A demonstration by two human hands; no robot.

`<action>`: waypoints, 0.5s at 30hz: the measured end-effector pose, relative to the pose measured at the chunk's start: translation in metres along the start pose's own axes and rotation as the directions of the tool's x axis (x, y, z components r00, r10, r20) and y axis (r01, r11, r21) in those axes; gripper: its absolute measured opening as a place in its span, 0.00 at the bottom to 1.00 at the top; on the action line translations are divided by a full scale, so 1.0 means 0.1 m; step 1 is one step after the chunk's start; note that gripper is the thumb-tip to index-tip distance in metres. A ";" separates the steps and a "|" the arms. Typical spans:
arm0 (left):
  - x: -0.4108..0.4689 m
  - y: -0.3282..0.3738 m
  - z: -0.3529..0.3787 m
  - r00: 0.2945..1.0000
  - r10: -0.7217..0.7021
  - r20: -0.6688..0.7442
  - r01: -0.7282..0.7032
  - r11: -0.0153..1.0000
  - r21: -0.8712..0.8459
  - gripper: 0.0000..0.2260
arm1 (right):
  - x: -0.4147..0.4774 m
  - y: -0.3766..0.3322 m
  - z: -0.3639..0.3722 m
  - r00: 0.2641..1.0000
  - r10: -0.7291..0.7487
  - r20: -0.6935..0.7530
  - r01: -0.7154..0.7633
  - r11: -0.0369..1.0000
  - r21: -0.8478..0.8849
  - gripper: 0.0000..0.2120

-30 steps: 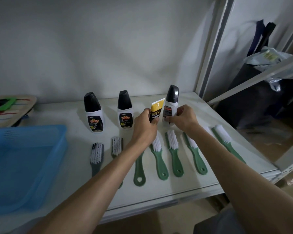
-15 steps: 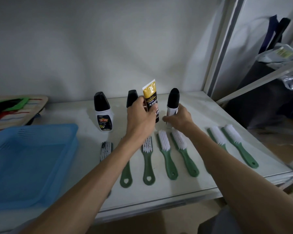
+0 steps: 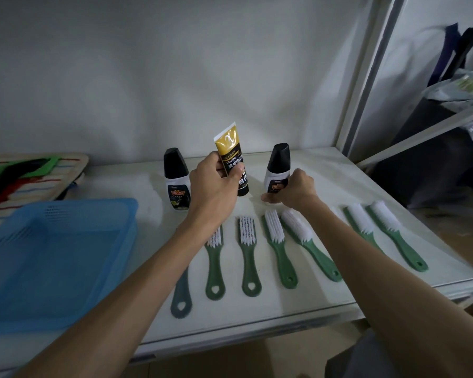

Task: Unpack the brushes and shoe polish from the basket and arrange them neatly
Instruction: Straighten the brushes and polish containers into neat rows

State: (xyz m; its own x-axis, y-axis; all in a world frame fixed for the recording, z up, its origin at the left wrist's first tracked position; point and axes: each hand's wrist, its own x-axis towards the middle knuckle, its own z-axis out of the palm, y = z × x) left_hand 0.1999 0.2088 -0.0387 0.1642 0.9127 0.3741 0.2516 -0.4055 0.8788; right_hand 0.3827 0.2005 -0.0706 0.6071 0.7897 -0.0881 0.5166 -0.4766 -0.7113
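My left hand [image 3: 215,186] grips a gold and black leather polish tube [image 3: 231,151] upright above the white shelf [image 3: 333,184]. My right hand [image 3: 295,190] holds the base of a white polish bottle with a black cap [image 3: 277,166]. Another such bottle [image 3: 176,184] stands to the left; a further one is hidden behind my left hand. Several green-handled brushes [image 3: 277,241] lie in a row in front, bristles toward the wall. The blue basket [image 3: 58,257] sits at the left and looks empty.
A woven mat with green, red and black stripes [image 3: 30,173] lies behind the basket. A metal shelf upright [image 3: 366,77] stands at the right, with dark bags [image 3: 434,159] beyond it. The shelf's front edge [image 3: 284,328] runs below the brush handles.
My left hand has lifted the tube higher and upright, away from the bottle. My right hand has slid down to the right bottle's base. The view has shifted left.
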 end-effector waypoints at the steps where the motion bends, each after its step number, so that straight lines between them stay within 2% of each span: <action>1: 0.00 0.00 -0.01 1.000 0.002 0.001 -0.002 1.000 0.001 0.06 | 0.00 0.00 0.01 1.000 -0.015 -0.008 0.015 1.000 -0.004 0.32; 6: 0.00 -0.04 -0.06 1.000 0.018 0.021 -0.018 1.000 0.006 0.06 | -0.01 -0.02 0.02 0.997 -0.079 0.010 0.078 0.997 0.024 0.20; 15: 0.02 -0.07 -0.09 1.000 0.009 0.007 -0.009 1.000 0.000 0.08 | -0.02 -0.03 0.12 0.994 -0.107 -0.008 0.107 0.992 0.074 0.18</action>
State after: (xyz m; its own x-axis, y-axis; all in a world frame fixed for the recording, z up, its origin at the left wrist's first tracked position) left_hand 0.1900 0.2142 -0.0412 0.1726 0.9088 0.3798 0.2504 -0.4134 0.8754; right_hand 0.3723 0.2048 -0.0769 0.5534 0.8329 -0.0061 0.5327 -0.3595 -0.7661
